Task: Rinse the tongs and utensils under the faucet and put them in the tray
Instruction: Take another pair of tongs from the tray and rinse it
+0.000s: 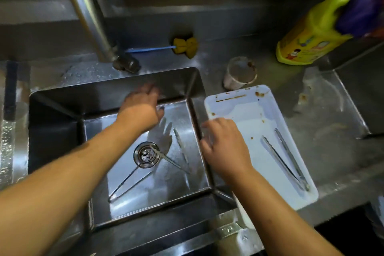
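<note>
One pair of metal tongs [285, 157] lies in the white tray [234, 108] to the right of the sink. Two more tongs rest on the sink floor: one [129, 182] below the drain, another [180, 151] to the drain's right. My left hand [141, 108] hovers over the back of the steel sink [62, 110], fingers apart and empty. My right hand [224, 145] hangs over the edge between sink and tray, fingers loosely curled, holding nothing. The faucet [87, 14] rises at the upper left; no water shows.
A yellow sponge brush [182, 47] lies behind the sink. A dirty plastic cup [240, 72] stands behind the tray. A yellow detergent bottle [311, 35] sits at the back right, beside a second basin [353, 93]. The drain strainer [146, 154] sits mid-sink.
</note>
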The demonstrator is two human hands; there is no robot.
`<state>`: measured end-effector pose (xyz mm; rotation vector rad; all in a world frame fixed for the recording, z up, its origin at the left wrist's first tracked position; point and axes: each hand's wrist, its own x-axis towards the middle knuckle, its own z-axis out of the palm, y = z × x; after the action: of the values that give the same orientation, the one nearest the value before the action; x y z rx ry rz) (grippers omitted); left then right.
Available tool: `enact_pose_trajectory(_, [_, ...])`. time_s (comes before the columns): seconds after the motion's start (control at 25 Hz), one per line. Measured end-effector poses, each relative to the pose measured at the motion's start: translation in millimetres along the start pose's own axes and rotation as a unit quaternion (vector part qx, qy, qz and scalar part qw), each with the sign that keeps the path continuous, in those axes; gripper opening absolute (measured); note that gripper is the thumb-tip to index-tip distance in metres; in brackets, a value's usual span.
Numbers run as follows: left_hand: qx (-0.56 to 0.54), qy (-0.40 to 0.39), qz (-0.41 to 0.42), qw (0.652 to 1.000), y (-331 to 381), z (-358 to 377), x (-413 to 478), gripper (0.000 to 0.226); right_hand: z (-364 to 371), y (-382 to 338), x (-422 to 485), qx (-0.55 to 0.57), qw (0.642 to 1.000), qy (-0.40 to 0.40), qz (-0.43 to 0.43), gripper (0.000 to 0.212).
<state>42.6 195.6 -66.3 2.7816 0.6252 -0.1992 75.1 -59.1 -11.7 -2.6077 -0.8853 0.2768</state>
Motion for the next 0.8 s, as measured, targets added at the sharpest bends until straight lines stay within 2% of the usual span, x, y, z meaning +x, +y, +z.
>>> enact_pose_trajectory(0.12, [0.015, 0.017, 0.007, 1.000, 11, -18, 31, 0.086, -14, 54, -35, -0.043, 0.995, 0.005, 0.087, 0.041])
enact_pose_trajectory(0.32, [0.085, -0.024, 0.005, 0.996, 11, -11, 52, 0.088, -32, 119, -71, -0.114, 0.973, 0.021, 0.202, 0.058])
enact_pose_trajectory(0.48, [0.119, -0.038, -0.007, 0.992, 14, -5, 54, 0.090, -41, 144, -83, -0.115, 0.955, -0.026, 0.274, 0.066])
enact_pose_trajectory(0.6, [0.101, -0.034, -0.020, 0.994, 14, -3, 60, 0.094, -45, 153, -82, -0.106, 0.950, -0.032, 0.294, 0.063])
enact_pose_trajectory(0.8, [0.115, -0.044, -0.012, 0.992, 10, -3, 74, 0.090, -52, 163, -71, -0.108, 0.938, -0.059, 0.324, 0.041])
